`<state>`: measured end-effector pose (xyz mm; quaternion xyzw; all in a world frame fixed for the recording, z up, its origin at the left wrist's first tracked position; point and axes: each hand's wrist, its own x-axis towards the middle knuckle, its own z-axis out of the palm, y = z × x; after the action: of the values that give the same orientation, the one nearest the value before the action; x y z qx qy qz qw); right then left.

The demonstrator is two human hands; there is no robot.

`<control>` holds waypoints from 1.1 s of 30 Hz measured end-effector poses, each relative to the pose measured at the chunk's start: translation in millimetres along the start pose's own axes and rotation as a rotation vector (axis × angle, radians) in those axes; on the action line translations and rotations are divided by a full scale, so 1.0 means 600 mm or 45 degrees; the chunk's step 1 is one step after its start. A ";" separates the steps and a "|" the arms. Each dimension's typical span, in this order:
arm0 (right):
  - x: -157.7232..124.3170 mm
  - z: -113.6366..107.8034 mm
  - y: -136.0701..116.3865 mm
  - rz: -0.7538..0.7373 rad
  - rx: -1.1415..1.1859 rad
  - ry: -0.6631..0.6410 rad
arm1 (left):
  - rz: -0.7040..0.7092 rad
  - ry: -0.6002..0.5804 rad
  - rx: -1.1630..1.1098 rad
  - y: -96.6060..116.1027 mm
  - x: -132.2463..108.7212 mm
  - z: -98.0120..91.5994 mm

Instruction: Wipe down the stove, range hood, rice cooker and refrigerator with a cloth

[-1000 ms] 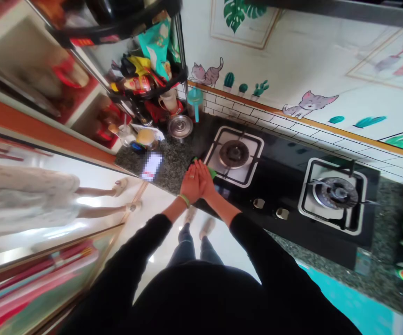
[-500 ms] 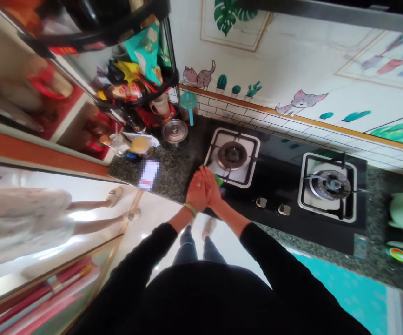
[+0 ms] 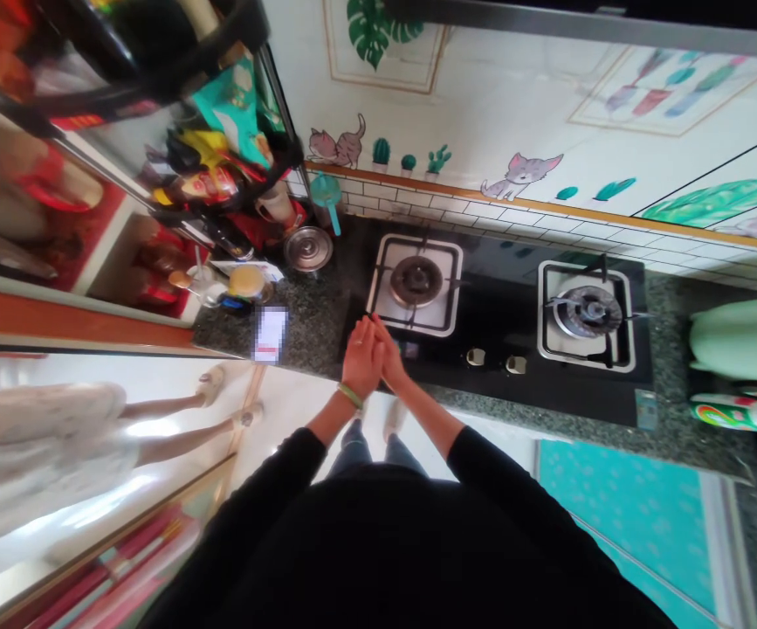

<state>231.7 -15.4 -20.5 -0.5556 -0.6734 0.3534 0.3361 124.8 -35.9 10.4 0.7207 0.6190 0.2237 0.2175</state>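
My left hand (image 3: 358, 360) and my right hand (image 3: 388, 351) lie side by side, fingers stretched flat and pressed together, on the near left corner of a black glass gas stove (image 3: 515, 323). Their fingertips almost reach the white plate of the left burner (image 3: 416, 281). Whatever lies under the palms is hidden. The right burner (image 3: 586, 312) sits further right, and two knobs (image 3: 496, 360) are on the stove's front strip just right of my hands. A green band circles my left wrist.
A blurred-out phone (image 3: 269, 333), a jar (image 3: 245, 281), a steel lid (image 3: 308, 249) and a teal cup (image 3: 326, 194) stand on the granite counter left of the stove, under a packed wire rack (image 3: 221, 175). Another person's legs (image 3: 175, 415) are at left. A pale green object (image 3: 741, 341) sits at right.
My hands have drawn back a little toward the stove's near edge. The green thing that showed under my right hand earlier is now out of sight. The view has swung right.
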 end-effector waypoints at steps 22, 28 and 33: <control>-0.270 -0.225 0.007 0.999 0.940 0.974 | 0.194 -0.222 0.239 -0.133 0.354 -0.015; -0.268 -0.171 -0.020 1.134 0.931 1.069 | 0.240 -0.259 0.210 -0.132 0.538 -0.013; -0.272 -0.141 -0.039 1.163 0.927 1.175 | 0.308 -0.311 0.230 -0.152 0.420 -0.030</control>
<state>317.1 -170.9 34.1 -0.7257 -0.0061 0.3895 0.5672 75.2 226.5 -15.5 0.8284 0.5144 0.1027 0.1967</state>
